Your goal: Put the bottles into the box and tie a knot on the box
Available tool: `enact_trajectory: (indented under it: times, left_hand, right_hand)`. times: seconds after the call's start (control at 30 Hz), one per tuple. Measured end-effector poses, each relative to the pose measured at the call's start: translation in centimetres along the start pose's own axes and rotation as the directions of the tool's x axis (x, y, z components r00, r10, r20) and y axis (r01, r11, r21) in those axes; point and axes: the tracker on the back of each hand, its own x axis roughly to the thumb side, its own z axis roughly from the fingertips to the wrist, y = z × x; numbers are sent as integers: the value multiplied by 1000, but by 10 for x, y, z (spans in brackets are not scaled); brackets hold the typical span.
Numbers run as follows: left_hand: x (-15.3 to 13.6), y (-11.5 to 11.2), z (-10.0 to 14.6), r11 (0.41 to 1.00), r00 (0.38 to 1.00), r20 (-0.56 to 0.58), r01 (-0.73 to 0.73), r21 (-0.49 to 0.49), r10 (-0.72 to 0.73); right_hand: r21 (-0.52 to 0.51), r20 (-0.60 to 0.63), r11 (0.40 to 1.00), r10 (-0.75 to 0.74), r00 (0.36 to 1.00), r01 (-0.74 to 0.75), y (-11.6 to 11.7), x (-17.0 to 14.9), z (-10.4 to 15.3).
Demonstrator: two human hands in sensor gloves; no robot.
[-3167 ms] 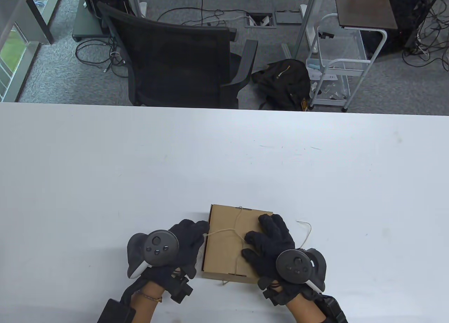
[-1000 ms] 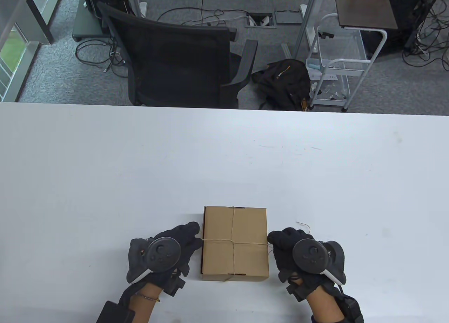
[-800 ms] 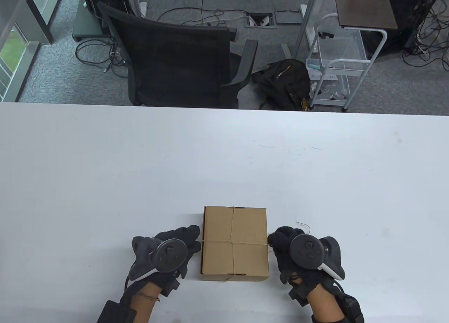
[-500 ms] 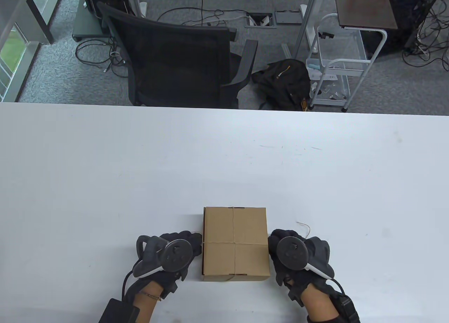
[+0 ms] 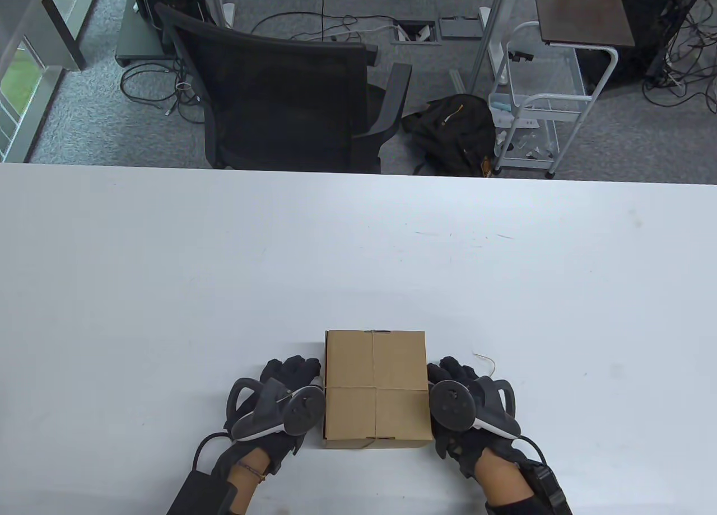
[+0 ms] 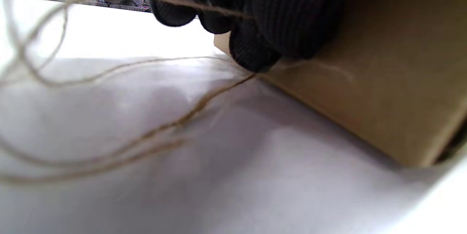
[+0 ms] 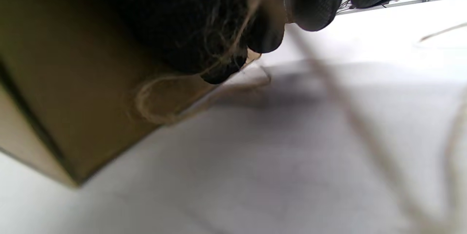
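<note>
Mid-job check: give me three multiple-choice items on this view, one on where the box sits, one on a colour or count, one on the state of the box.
1. Where is the box on the table?
A. at the far edge by the chair
B. near the front edge, between the two hands
C. at the far left corner

2. What colour is the box?
A. brown cardboard
B. white
C. blue

3. What state is the box in?
A. open with bottles showing
B. closed, with string crossed over its top
C. closed, with no string on it

Answers: 1 B, the left hand and right hand lie against its two sides at the near edge. 2 A, the lid and sides are plain brown. 3 B, the lid is flat and two string lines cross over the top.
</note>
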Motion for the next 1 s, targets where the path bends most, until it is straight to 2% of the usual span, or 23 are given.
enact_trajectory:
  times: [0.07,0.1,0.2,0.27,0.33,0.4,0.43,0.47,0.53,0.6,0.67,0.77,0.83,0.9,0.97,1.0]
  left_hand:
    - [-3,-1,0,1000,1000,-10,-1,22,1]
    - [-5,-1,0,998,999,-6,-53,35,53]
    - [-11,5,1,985,987,-9,-161,62,162]
    - [-17,12,3,958,965,-15,-257,128,261]
    - [-22,19,6,918,934,-22,-347,190,357]
    - [-27,25,10,843,872,-19,-467,268,489]
    - [-29,27,10,817,849,-11,-504,279,528]
    - [-31,29,11,779,813,-2,-557,288,582]
    - [-32,29,11,723,760,12,-622,299,649]
    - [-35,29,11,689,721,21,-671,274,693]
    - [-34,28,11,634,665,11,-717,292,747]
    - [-36,31,10,634,660,-6,-719,284,751]
    - [-37,32,11,607,630,-23,-737,298,777]
    - [-39,32,9,605,621,-58,-733,311,782]
    - [-42,30,6,586,594,-74,-752,303,801]
    - [-43,28,5,558,562,-82,-771,307,823]
  right_hand:
    - [1,5,1000,7,1000,-7,1,0,-1]
    - [-9,8,1000,-14,1000,14,1,-2,-1]
    - [-11,-6,986,-164,986,164,-3,-11,2]
    - [-76,9,962,-261,965,261,-10,-19,6]
    - [-175,39,909,-377,925,378,-19,-25,9]
    - [-256,86,819,-510,856,514,-28,-31,14]
    - [-271,107,785,-551,828,558,-30,-33,15]
    - [-300,139,715,-622,771,631,-32,-34,17]
    - [-319,154,641,-691,706,698,-33,-35,18]
    - [-328,138,666,-668,731,670,-34,-35,21]
    - [-346,138,652,-676,724,675,-36,-34,21]
    - [-385,129,617,-700,702,686,-38,-35,22]
    - [-362,113,622,-710,695,695,-41,-34,23]
    - [-359,76,637,-708,702,682,-40,-31,23]
    - [-397,76,633,-699,711,665,-38,-33,21]
    - [-388,69,617,-721,690,684,-35,-36,18]
